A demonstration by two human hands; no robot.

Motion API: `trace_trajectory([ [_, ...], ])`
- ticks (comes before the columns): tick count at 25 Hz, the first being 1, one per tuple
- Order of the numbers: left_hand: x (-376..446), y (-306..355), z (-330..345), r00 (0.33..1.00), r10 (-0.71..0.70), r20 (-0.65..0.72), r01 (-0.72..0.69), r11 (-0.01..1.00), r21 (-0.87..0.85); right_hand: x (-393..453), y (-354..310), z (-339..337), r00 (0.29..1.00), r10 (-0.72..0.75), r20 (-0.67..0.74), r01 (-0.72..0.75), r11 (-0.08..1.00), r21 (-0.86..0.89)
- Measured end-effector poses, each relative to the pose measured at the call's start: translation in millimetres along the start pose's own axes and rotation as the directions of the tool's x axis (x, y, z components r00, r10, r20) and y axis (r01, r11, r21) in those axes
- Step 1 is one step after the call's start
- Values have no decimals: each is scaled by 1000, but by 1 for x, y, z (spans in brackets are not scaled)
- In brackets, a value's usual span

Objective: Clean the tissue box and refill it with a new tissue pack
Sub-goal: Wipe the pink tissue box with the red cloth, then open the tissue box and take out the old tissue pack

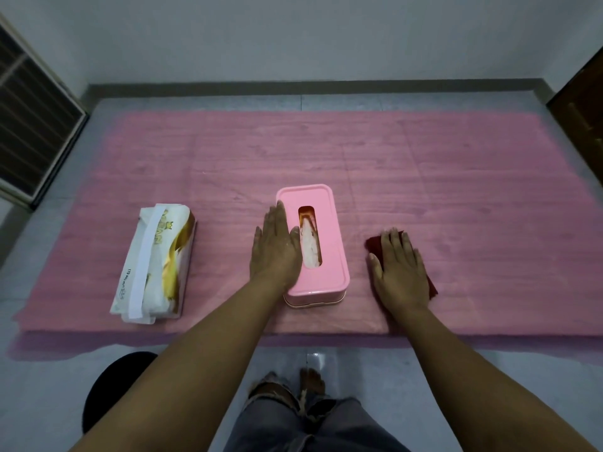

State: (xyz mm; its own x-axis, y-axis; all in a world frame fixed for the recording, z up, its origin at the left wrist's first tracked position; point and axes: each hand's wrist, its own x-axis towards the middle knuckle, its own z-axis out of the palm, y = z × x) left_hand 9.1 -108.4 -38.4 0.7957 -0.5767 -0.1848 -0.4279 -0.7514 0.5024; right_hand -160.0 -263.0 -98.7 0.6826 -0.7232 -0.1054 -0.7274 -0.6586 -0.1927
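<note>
Tissue box (321,243): pink, lid on, lying at centre frame on a pink mat (424,177) that covers the grey worktop (58,249). White tissue shows through the slot in the lid, so we judge the old contents not yet removed.

Our left hand (275,252) lies flat against the box's left side and lid edge, fingers (277,216) extended and together, gripping nothing. Our right hand (399,269) rests palm down on a dark red cloth (375,244) at centre right, well apart from the box; its fingers are spread flat on the cloth, not closed around it.

New tissue pack (156,262): white and gold wrapper, sealed as far as we can tell, at centre left of the mat.

Step in hand, by our judgement: the opening of the cleaning stage, with the box steadied and the cloth about to be taken up. The next move calls for gathering the cloth and bringing it to the lid while the left hand braces the box.

Room: plain pale wall across the top, a slatted panel (32,125) at upper left, a dark door (584,115) at upper right.
</note>
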Motion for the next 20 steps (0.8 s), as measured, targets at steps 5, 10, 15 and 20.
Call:
trace_trajectory([
  [5, 0, 0, 0, 1000, -3, 9, 3, 999, -35, 1, -12, -13, 1000, 31, -2, -31, 998, 54],
  [10, -5, 4, 1, 990, -142, 17, 143, 975, -173, 13, -71, -54, 997, 29, 72, -67, 782, 619],
  [15, -24, 19, -1, 964, -266, 3, 253, 913, -320, 19, -102, -78, 963, -81, 256, -123, 715, 689],
  [20, -57, 17, -10, 965, -257, 46, 259, 922, -288, 33, -102, -88, 961, -108, 254, -19, 892, 452],
])
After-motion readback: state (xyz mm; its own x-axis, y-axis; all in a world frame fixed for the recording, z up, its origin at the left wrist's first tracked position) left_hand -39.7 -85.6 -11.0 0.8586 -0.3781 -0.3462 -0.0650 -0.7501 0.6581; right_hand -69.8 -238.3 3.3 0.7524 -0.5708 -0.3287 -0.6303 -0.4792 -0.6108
